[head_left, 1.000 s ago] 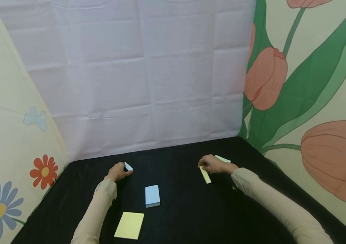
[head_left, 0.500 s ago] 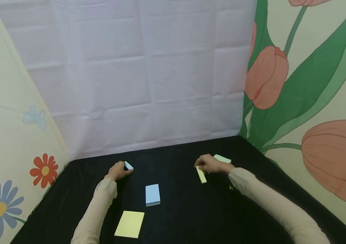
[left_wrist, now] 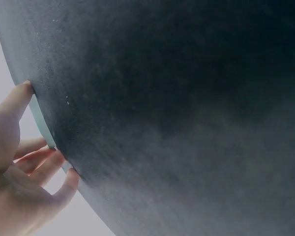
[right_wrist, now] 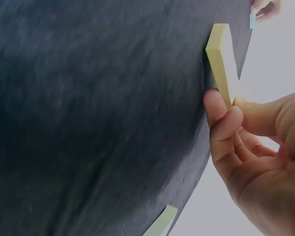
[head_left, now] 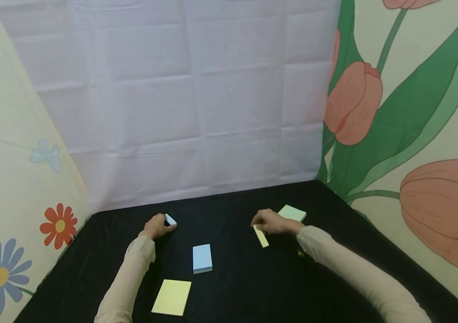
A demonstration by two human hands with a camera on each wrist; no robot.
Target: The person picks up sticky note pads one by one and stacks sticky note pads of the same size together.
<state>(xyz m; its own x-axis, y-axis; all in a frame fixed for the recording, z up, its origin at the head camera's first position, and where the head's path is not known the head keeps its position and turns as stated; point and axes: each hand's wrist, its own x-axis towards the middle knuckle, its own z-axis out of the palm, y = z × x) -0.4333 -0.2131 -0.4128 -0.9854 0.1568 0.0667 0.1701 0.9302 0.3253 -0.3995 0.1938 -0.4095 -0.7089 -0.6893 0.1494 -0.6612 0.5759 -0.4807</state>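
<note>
Hands spread well apart, both occupied. Right hand pinches one end of a yellow block between thumb and fingers, right of centre on the black tabletop; can't tell if the block touches the cloth. Left hand holds a light blue block between thumb and fingers, near the far left edge. Green pad lies just beyond right hand. Blue stack sits nearer, between the arms; yellow square pad closer still, by left sleeve. Small yellowish bit by right cuff, mostly hidden. White backdrop behind.
</note>
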